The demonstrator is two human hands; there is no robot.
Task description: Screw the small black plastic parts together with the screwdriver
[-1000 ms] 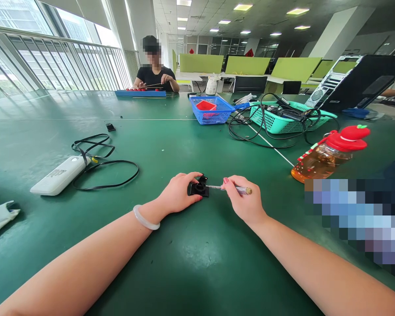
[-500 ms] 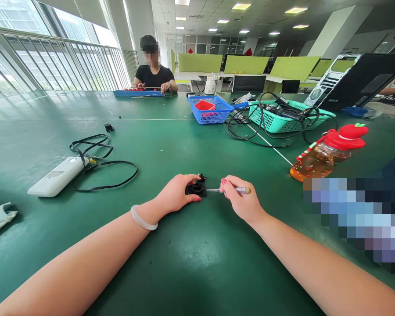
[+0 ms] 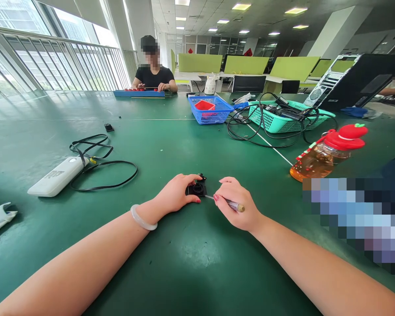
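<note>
Near the middle of the green table (image 3: 191, 272), my left hand (image 3: 174, 192) grips a small black part with a round recess (image 3: 198, 190) between thumb and fingers. A tiny dark piece sticks up at its far edge, too small to name. My right hand (image 3: 238, 202) is closed around a slim screwdriver (image 3: 234, 205) with a clear handle and a brownish end. Its thin metal shaft points left, and the tip is at the near right corner of the black part. Whether the tip presses into it, I cannot tell.
On the left lies a white power bank (image 3: 57, 177) with a black strap (image 3: 113, 163). A tilted red-capped bottle (image 3: 319, 160) is at right. Farther back are a blue basket (image 3: 213, 115), a green basket (image 3: 266, 123) with cables, and a person (image 3: 154, 77) behind a blue tray (image 3: 140, 93).
My right hand has shifted slightly left and turned. The screwdriver now slants, its tip moved from the part's right side to the near corner. My left hand stays in place.
</note>
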